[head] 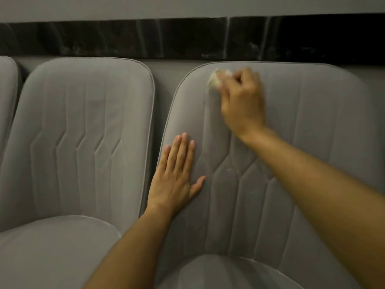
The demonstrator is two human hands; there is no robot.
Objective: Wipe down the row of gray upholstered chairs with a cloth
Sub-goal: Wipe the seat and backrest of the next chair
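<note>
The fingers of the right hand curl tightly round a small pale cloth. We see only a crumpled bit of it past the knuckles. The rest is hidden in the fist, and blur smears hand and cloth alike. The cloth lies against the backrest of the near chair, at about eleven o'clock on it, just inside the piped edge. The left hand lies flat at about eight o'clock on the same backrest, its fingers straight and close together, thumb splayed toward three o'clock, holding nothing. Both forearms run out of view at the bottom and right. At nine o'clock a second chair stands just beside the first, and a third chair is cut off by the left edge. The near chair's seat is cut off at six o'clock. A dark marbled band crosses the wall at twelve o'clock.
</note>
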